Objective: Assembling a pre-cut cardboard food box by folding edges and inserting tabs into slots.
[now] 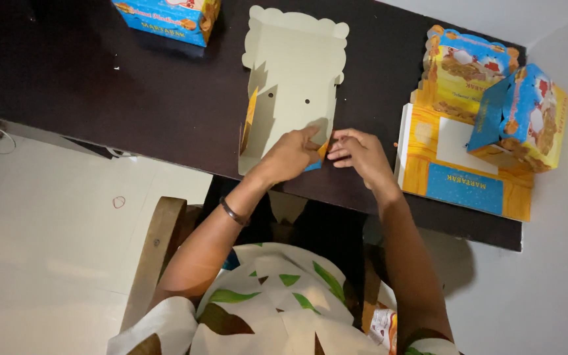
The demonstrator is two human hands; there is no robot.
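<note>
A flat, unfolded cardboard food box (295,72) lies pale inner side up on the dark table (165,98), with scalloped flaps at its far end and one side wall partly raised. My left hand (290,156) presses on the near corner of the box. My right hand (357,153) pinches the same near corner flap, where the orange and blue printed outside shows between the fingers. A dark bangle sits on my left wrist.
At the right stands a stack of flat printed boxes (461,177) with two folded yellow-and-blue boxes (520,118) on top. Another folded blue box (169,16) sits at the table's far edge. A wooden chair (156,256) is beneath me.
</note>
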